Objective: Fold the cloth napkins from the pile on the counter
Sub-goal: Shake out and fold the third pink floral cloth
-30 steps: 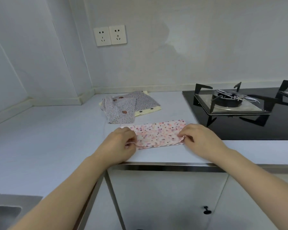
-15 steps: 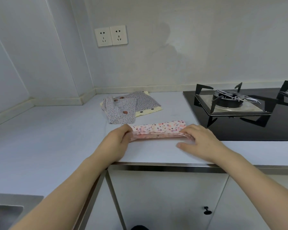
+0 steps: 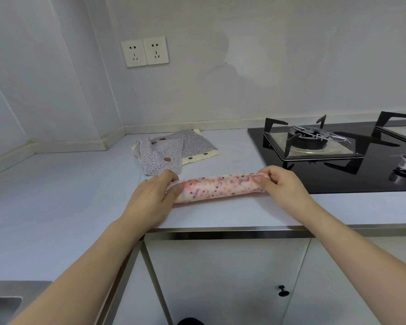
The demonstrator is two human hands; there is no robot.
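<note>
Pale kitchen desk runs into a corner, a black gas hob at its right. The pink speckled napkin, folded to a narrow strip, lies near the front edge; the left hand pinches one end and the right hand the other. To fold well, both hands should carry the ends over together, keep the edges level, then press the crease flat. The unfolded pile of napkins waits just behind.
</note>
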